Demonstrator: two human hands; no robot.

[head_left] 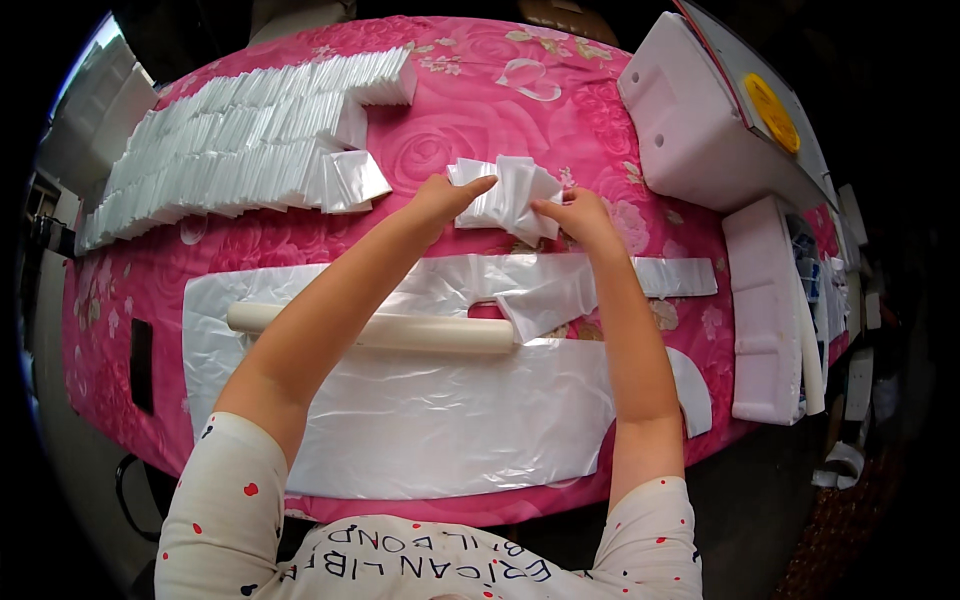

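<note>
Tube (pixel 440 333) lies on plastic sheet (pixel 450 430); left hand (pixel 448 198) and right hand (pixel 582 215) pinch white packets (pixel 512 195).

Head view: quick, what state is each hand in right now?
Left hand: holding the left side of the folded white plastic pieces, thumb on top.
Right hand: holding their right side, thumb on the bunch.

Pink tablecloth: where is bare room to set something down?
Far middle, between folded-plastic rows and far foam box; smaller, at left, between those rows and the dark flat object. Crowded: near middle, with plastic sheets and pale roll.
</note>
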